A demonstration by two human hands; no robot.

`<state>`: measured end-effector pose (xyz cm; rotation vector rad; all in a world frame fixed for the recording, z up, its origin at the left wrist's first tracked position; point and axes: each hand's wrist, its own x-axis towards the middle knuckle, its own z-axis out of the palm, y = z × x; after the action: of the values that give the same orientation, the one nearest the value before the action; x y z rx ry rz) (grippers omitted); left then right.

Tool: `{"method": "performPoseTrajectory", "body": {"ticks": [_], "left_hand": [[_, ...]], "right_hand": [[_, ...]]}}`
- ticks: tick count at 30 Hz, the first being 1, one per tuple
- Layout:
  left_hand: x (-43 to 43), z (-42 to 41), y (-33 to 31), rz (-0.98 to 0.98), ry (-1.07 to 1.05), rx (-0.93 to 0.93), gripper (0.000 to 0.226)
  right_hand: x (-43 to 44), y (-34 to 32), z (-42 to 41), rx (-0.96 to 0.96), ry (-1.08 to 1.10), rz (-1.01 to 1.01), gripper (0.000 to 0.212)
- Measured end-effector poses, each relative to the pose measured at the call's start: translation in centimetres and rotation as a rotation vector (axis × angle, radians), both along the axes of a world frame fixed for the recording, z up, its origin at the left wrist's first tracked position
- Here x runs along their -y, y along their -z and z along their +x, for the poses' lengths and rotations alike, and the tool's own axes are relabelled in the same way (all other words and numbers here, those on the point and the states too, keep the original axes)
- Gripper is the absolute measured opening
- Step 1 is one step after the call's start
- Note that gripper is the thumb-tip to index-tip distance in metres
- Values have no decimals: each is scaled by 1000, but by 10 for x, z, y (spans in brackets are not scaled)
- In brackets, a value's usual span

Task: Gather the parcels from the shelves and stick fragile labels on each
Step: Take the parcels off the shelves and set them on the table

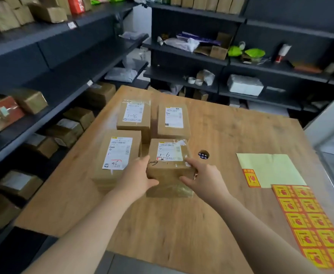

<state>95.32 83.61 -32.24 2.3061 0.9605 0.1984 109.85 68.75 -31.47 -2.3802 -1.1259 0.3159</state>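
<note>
Several brown parcels with white shipping labels stand on the wooden table (pixel 182 224). The near one, marked 1-6 (pixel 169 167), is gripped from both sides: my left hand (pixel 137 177) on its left edge, my right hand (pixel 203 175) on its right edge. To its left lies a larger parcel (pixel 115 155). Behind stand the parcel marked 1-8 (pixel 133 115) and another parcel (pixel 173 120). A sheet of yellow-and-red fragile labels (pixel 308 220) lies at the right. A mostly bare backing sheet (pixel 271 169) with one label (pixel 251 177) lies above it.
Dark shelves (pixel 43 62) along the left carry more brown parcels. Shelves at the back (pixel 241 66) hold bags, tape rolls and boxes. A round cable hole (pixel 203 154) sits in the table beside the 1-6 parcel. A white surface edge (pixel 328 125) stands at the right.
</note>
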Motion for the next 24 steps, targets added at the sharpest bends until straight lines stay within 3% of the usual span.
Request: {"method": "performPoseTrajectory", "body": {"ticks": [5, 10, 16, 24], "left_hand": [[-7, 15, 22, 74, 8, -68, 37], [-4, 20, 38, 82, -14, -174, 33], [8, 21, 43, 156, -27, -289, 49], [35, -16, -13, 457, -150, -194, 27]], "right_hand": [[-8, 30, 16, -29, -23, -39, 54], [-15, 49, 24, -21, -139, -114, 46], [-15, 52, 32, 79, -257, -217, 47], [-23, 6, 14, 316, -502, -36, 43]]}}
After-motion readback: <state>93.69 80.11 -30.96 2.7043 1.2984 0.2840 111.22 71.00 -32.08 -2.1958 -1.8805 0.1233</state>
